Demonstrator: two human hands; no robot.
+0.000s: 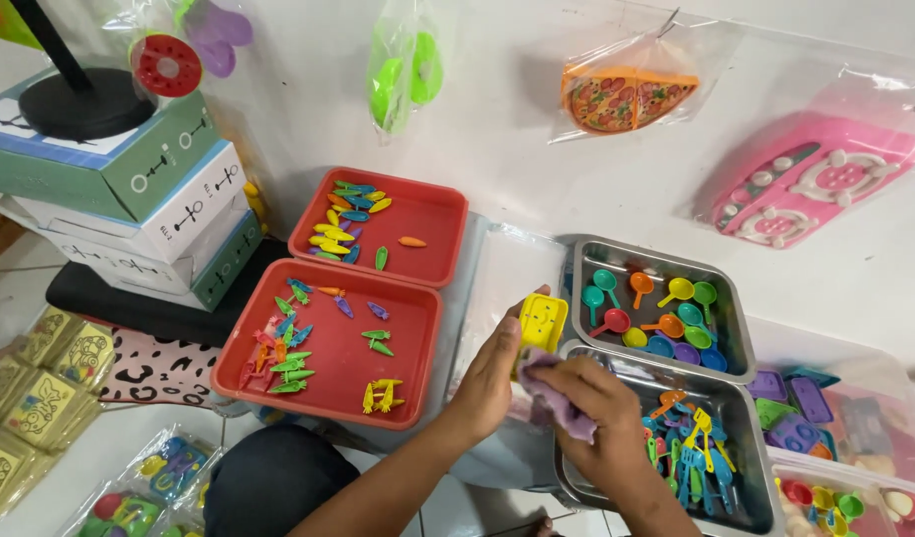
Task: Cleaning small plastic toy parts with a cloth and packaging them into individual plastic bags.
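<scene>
While I held the yellow toy piece (542,320) up in my left hand (489,383), pinched by its lower edge between thumb and fingers, my right hand (598,413) had its fingers bunched tight around a small purple cloth (557,403) just below the piece. The piece hung in the air over the gap between the red trays and the steel trays, its molded face turned toward me. I judged the step to be wiping the piece; the next move would call for pressing the cloth against the yellow face while my left fingers kept the thin edge steady.

Under my right hand sat a steel tray (746,438) full of small plastic utensils (691,452), blue, yellow and orange. Behind it a second steel tray (736,318) held little coloured spoons (656,318). To my left two red trays (432,328) carried scattered toy vegetables (288,348). Clear bins (855,418) of more toys stood at the right, stacked boxes (149,209) at the far left, and bagged toys hung on the wall (537,159). Nothing stood between cloth and piece, though the crowded tray below left little room to set anything down.
</scene>
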